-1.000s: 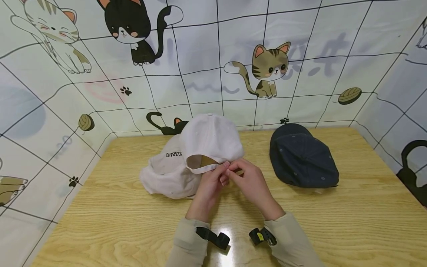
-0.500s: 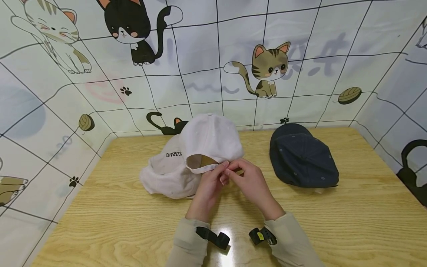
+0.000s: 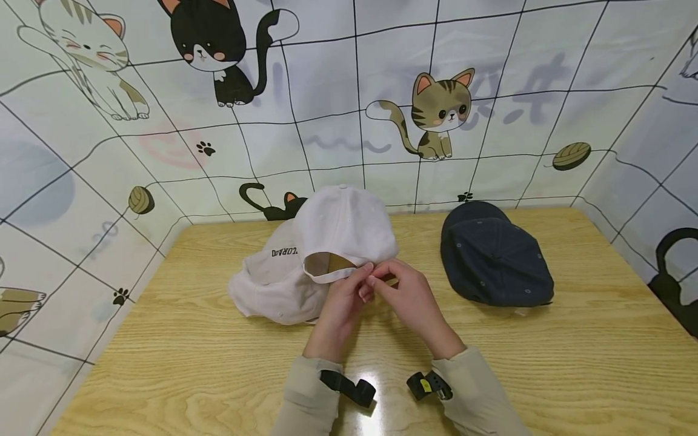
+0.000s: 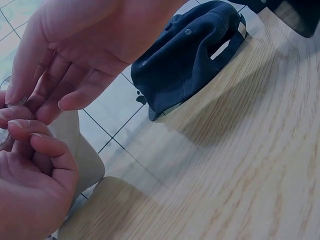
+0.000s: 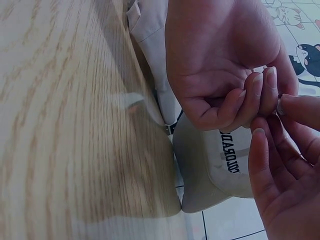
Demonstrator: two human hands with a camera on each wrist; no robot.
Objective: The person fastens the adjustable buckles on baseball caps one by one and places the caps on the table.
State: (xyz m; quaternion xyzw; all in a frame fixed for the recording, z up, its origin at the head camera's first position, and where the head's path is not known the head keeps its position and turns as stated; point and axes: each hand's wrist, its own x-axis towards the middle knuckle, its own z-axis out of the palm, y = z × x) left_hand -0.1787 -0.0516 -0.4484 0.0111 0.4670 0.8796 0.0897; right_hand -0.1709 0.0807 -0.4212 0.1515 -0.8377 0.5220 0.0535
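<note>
In the head view a white cap (image 3: 346, 224) stands with its back opening and strap (image 3: 332, 277) facing me. My left hand (image 3: 345, 303) pinches the strap at its right end. My right hand (image 3: 409, 295) pinches at the same spot, its fingertips meeting the left ones. The left wrist view shows the left hand (image 4: 37, 185) with fingers curled and the right hand (image 4: 90, 55) above it. A small metal-looking piece (image 4: 23, 100) sits between the fingertips. The right wrist view has the right hand (image 5: 285, 185) lower right. What the fingers grip is mostly hidden.
A light cap (image 3: 283, 284) with dark lettering lies left of the white cap, partly behind it. A navy cap (image 3: 496, 260) rests on the right of the wooden table (image 3: 180, 363). A cat-print cloth (image 3: 327, 91) surrounds the table's back and sides.
</note>
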